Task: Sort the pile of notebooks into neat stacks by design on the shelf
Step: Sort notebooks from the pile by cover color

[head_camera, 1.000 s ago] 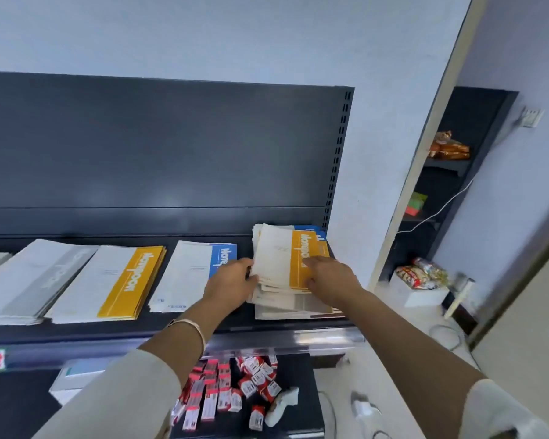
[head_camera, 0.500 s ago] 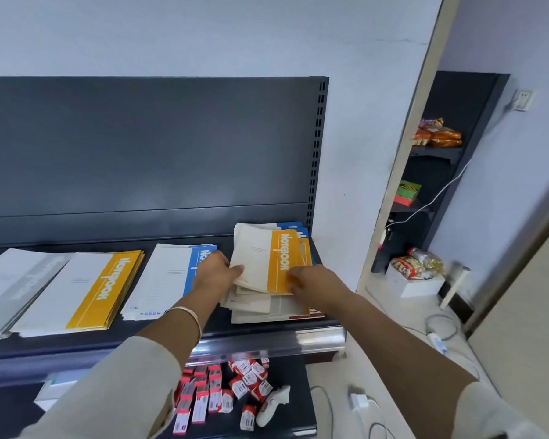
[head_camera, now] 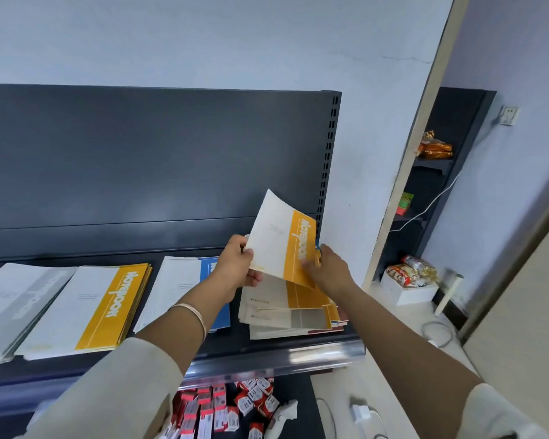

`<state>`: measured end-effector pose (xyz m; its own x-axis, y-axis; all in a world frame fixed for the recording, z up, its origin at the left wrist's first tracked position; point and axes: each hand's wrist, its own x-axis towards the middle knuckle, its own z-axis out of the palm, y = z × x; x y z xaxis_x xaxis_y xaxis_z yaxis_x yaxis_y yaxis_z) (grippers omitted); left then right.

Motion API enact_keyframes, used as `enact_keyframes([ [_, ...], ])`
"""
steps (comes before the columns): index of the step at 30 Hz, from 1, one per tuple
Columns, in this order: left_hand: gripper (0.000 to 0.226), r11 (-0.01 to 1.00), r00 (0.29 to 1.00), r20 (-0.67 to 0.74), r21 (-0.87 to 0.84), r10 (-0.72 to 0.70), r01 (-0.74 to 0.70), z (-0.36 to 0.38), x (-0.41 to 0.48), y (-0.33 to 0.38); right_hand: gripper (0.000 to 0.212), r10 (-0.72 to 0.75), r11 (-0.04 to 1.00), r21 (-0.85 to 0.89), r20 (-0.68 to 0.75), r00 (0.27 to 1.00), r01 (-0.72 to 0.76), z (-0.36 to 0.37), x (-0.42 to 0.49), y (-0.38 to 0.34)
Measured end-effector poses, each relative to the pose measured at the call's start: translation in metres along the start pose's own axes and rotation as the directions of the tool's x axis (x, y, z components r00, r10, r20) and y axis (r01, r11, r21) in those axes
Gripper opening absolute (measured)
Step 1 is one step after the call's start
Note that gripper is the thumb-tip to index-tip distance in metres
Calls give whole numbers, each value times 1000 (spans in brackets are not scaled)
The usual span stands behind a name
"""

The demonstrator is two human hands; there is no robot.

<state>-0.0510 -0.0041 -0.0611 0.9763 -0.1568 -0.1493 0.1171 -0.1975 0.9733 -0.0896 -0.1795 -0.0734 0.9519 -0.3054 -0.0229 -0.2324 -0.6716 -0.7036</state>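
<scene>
Both hands hold one notebook [head_camera: 273,242] up in the air, just above the messy pile [head_camera: 286,312] at the right end of the shelf [head_camera: 267,350]. The left hand [head_camera: 232,267] pinches its bottom left edge and the right hand [head_camera: 328,269] grips its bottom right edge, so the long side stands up toward 12 o'clock, with the yellow band at 3 o'clock. At 9 o'clock from the hands lie three flat stacks: blue [head_camera: 184,286], yellow [head_camera: 89,308] and grey [head_camera: 16,305].
</scene>
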Motion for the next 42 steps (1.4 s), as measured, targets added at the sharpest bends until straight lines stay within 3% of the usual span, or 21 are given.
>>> enact_keyframes([
  [2,16,995,1000,22,-104,-2,4,1,-1,5,42,191,889,404,104,976,-217,-5,-4,-4],
  [4,13,994,998,63,-107,-4,11,4,-1,4,25,195,741,607,215,957,-288,-9,-10,-6],
  [6,13,999,999,39,27,25,-26,7,5,-4,12,147,746,631,154,977,-212,-10,-12,-4],
  [8,21,942,993,-38,322,108,-90,4,13,-17,15,153,775,613,54,987,-154,-10,-11,-3],
  [10,19,883,988,-94,465,121,-64,1,18,-27,15,180,801,580,-3,984,-145,-11,-9,1],
  [14,53,847,993,-2,521,-120,103,6,17,-39,15,185,818,563,-57,981,-121,-18,-6,15],
  [16,60,833,985,-18,530,-174,158,9,18,-42,15,180,822,557,-57,982,-118,-20,-5,20],
  [24,34,729,984,-137,660,-117,179,6,23,-39,14,145,837,536,-29,989,-107,-28,8,35],
  [27,23,807,984,-174,577,-27,124,11,16,-39,16,90,847,527,-12,996,-70,-26,13,32],
  [32,10,972,959,-284,223,-14,80,-8,-8,-45,18,7,824,564,78,997,-50,0,21,10],
  [37,17,997,896,-441,27,-53,72,-63,-44,-58,20,-62,805,587,221,973,-83,44,10,-24],
  [42,12,996,836,-544,-1,-79,94,-119,-62,-67,19,-124,803,591,286,950,-73,73,2,-56],
])
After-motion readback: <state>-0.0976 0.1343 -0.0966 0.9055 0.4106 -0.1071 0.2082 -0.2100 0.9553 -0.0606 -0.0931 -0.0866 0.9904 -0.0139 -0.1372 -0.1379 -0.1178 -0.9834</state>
